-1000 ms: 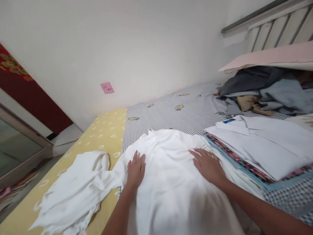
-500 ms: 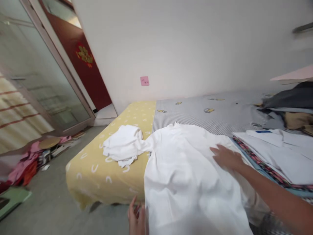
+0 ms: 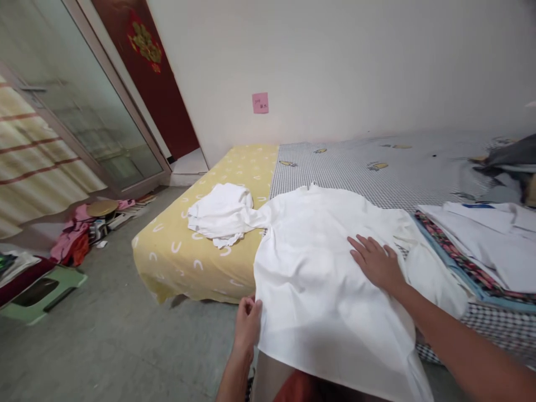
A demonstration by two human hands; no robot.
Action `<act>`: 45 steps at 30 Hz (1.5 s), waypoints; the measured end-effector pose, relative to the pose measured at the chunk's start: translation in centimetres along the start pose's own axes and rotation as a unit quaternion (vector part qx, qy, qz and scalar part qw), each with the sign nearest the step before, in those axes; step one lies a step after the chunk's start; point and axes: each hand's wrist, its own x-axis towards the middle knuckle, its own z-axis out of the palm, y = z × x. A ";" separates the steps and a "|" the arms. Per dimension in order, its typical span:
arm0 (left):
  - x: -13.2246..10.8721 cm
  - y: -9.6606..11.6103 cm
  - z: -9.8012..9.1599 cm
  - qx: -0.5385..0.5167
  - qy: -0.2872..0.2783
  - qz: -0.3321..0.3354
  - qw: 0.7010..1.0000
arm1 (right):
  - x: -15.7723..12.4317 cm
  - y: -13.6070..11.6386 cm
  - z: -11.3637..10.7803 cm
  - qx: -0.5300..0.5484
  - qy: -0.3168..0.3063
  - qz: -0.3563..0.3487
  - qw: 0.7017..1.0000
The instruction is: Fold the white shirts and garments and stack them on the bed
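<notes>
A white shirt (image 3: 310, 279) lies spread over the near edge of the bed, its lower hem hanging towards me. One sleeve (image 3: 226, 215) is bunched on the yellow cover at the left; the other sleeve (image 3: 433, 268) trails off to the right. At the shirt's left side edge, the fingers of my left hand (image 3: 249, 321) are closed in a pinch on the cloth. My right hand (image 3: 377, 262) rests flat on the right half of the shirt, fingers spread.
A stack of folded clothes (image 3: 486, 240) lies at the right on the checked bedsheet (image 3: 335, 181). More dark clothes (image 3: 515, 159) are piled behind it. On the floor at the left stand a green stool (image 3: 62, 287) and a heap of pink and red things (image 3: 77, 231).
My view has tilted down. My left hand has come up the shirt's left edge and its fingers have closed on it. My right hand has slid slightly towards the shirt's middle.
</notes>
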 end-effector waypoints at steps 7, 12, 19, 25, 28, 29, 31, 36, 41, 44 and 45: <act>0.1 0.2 -1.3 0.009 0.020 0.004 1.000 | 0.0 0.1 0.2 0.019 0.031 -0.007 0.999; 2.3 0.0 -3.1 0.075 0.097 0.039 0.992 | 0.0 0.6 1.9 0.071 0.090 -0.021 0.993; 8.0 7.3 -4.1 0.166 0.184 0.158 0.956 | 0.2 1.0 3.4 0.098 0.183 -0.062 0.976; 14.0 16.8 -2.2 0.312 0.228 0.209 0.898 | 0.5 1.3 4.7 0.104 0.207 -0.068 0.970; 16.7 19.4 -1.5 0.385 0.239 0.161 0.877 | 0.6 1.1 4.6 0.097 0.211 -0.060 0.971; 17.4 19.9 -1.4 0.406 0.233 0.139 0.873 | 0.6 0.9 4.5 0.092 0.208 -0.053 0.972; 18.4 20.7 -1.3 0.435 0.216 0.096 0.869 | 0.6 0.6 4.0 0.082 0.200 -0.034 0.976; 18.4 22.9 -1.0 0.432 0.237 0.081 0.866 | 0.5 -0.3 2.9 0.074 0.190 -0.008 0.979; 17.6 26.9 1.8 0.315 0.262 0.176 0.895 | 0.4 -0.8 2.5 0.086 0.186 0.003 0.979; 17.3 30.6 6.3 0.218 0.251 0.222 0.917 | 0.5 -0.9 2.5 0.098 0.181 0.005 0.978; 17.1 31.9 8.3 0.191 0.238 0.236 0.923 | 0.6 -0.9 2.5 0.102 0.182 0.006 0.978</act>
